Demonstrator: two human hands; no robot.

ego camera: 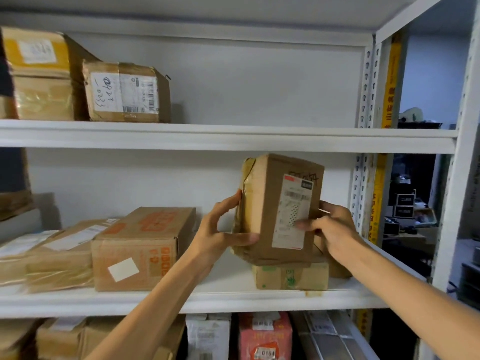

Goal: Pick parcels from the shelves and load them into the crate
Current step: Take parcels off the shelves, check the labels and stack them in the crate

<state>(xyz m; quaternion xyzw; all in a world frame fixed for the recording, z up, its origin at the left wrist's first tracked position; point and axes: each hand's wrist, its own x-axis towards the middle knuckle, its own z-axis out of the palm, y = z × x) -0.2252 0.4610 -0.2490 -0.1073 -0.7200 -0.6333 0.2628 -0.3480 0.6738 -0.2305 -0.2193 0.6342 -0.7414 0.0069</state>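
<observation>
I grip the box [270,193] with left hand [220,229] and right hand [335,229] curled round opposite sides; it looks stiff and light.

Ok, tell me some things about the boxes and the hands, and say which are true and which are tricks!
1. The left hand and the right hand both hold the tall brown parcel. True.
2. That parcel has no label. False: a white label is on its front.
3. A pink box stands lower down, below the hands. True.
4. The upper shelf is bare. False: a scribbled-on box sits there, among others.
</observation>
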